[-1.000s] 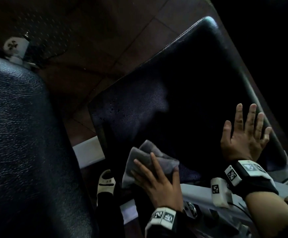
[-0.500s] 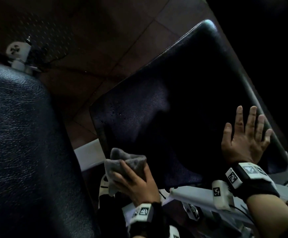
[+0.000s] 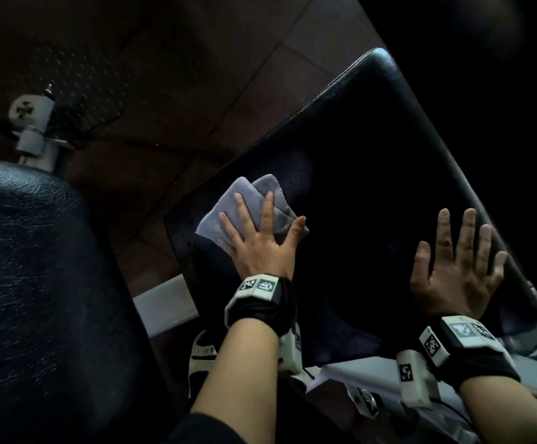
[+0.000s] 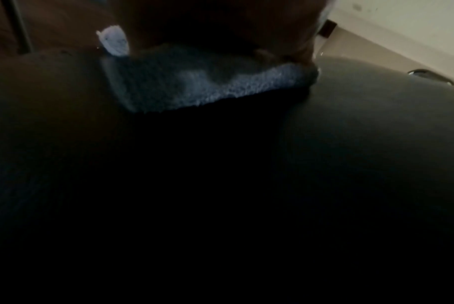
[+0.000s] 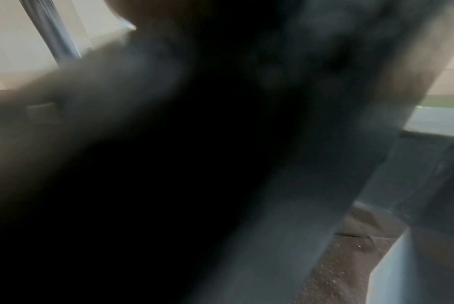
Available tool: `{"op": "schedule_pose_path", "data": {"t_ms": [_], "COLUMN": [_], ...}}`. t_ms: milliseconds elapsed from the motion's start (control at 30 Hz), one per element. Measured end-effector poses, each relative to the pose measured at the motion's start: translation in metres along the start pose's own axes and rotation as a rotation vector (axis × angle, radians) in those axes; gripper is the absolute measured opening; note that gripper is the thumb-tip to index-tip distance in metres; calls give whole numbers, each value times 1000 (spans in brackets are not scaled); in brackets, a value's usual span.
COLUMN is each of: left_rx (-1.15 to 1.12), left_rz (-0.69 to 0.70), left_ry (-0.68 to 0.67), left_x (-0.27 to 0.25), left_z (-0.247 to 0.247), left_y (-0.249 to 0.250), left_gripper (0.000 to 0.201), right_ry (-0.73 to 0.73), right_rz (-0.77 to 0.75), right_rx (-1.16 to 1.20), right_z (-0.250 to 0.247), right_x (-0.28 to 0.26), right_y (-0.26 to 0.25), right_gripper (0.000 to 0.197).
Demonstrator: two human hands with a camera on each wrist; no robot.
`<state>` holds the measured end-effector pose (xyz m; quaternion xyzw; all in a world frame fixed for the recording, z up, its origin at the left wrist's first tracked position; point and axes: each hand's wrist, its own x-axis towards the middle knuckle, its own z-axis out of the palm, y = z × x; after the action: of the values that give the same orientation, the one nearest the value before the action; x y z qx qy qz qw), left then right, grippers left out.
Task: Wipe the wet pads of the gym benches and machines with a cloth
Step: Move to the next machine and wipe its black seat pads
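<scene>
A black bench pad (image 3: pixel 373 174) slants across the head view. My left hand (image 3: pixel 257 238) presses a folded grey cloth (image 3: pixel 228 206) flat against the pad near its left edge, fingers straight and spread. A few water drops show on the pad just below the cloth. In the left wrist view the cloth (image 4: pixel 207 82) lies on the dark pad (image 4: pixel 376 144) under my fingers. My right hand (image 3: pixel 456 264) rests flat on the pad's right side, fingers spread, holding nothing. The right wrist view is dark and blurred against the pad (image 5: pixel 168 164).
A second black padded seat (image 3: pixel 36 299) fills the left foreground. A white metal frame bar (image 3: pixel 164 306) runs under the pad, with white frame parts (image 3: pixel 357 376) at the near end. A white knob (image 3: pixel 30 123) stands on the dark tiled floor (image 3: pixel 196 75).
My left hand has carried the cloth from the pad's near lower edge up and forward onto its left side, and its fingers have flattened. The right hand has stayed put.
</scene>
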<state>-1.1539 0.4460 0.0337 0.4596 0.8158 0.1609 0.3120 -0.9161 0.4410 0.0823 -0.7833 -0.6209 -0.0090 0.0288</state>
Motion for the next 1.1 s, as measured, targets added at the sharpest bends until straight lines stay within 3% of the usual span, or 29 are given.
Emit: {"op": "schedule_pose_path", "data": {"t_ms": [200,300,367,433,533,667,767,833,900,967,1100], "left_rx": [53,-70,-150,-171,-130,4,137,218,181,193,-141], "left_rz": [1,-207,-386,-463,-394,-130,32,25,14,-53,-429], "left_ry": [36,127,198,321,309,225,227,86,29,40,198], "left_x": [59,82,69,40,-4,-17,18,58,95,110,65], "left_z": [-29,-41,-36,-22,0,16,7,-3,-9,-21,-29], "left_y": [-30,-69,-83,-84,-70,-38,-22,-29,-55,-75,-79], "left_gripper": [70,67,63,67,80,75,71,68,76,89,65], "right_ry": [22,39,44,44,61,69,80,80,86,90,75], "right_rz": [10,9,0,-5,5,3,0,3,-2,-2,22], "right_rx": [-15,-13,-18,-23,-33,-31,-39,-32,-33,-42,-40], "right_z": [1,2,2,3,4,4,4,4,3,3,3], "right_x": [-1,-1,0,0,0,0,0,0,0,-1,0], "right_y": [-2,-2,-1,0,0,-1,-1,-1,-2,-2,-2], "right_gripper": [60,61,61,61,61,61,61,61,61,61,60]}}
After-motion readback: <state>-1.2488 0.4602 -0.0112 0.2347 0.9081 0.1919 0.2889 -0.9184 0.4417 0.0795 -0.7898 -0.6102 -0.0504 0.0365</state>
